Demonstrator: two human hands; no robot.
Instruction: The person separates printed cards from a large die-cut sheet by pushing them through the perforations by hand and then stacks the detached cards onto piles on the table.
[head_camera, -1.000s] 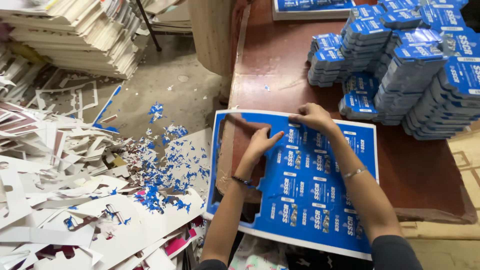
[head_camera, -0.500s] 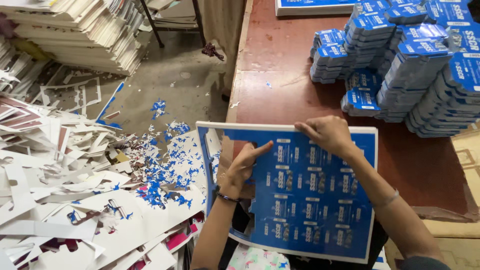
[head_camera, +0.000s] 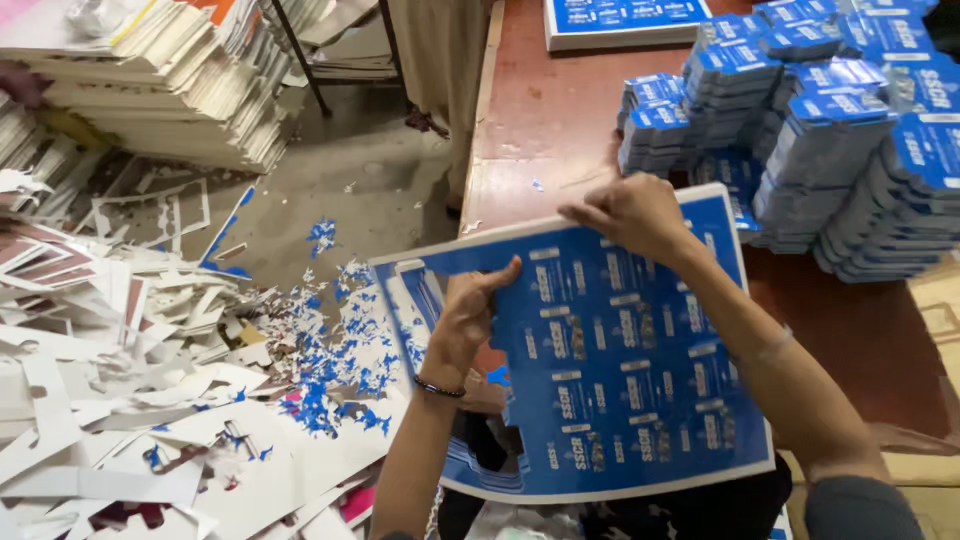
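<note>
A large blue printed die-cut card sheet (head_camera: 620, 370) is being gripped by both hands — left (head_camera: 470, 315), right (head_camera: 625, 215) — above the near desk (head_camera: 560, 120) edge; punched pieces likely need pressing out next.

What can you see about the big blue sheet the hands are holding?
The sheet is flat printed cardboard, blue with a white border and rows of small repeated box shapes. Pieces are punched out on its left side, leaving holes. It is lifted and tilted over the table edge. The left hand grips its left part; the right hand holds its top edge.
</note>
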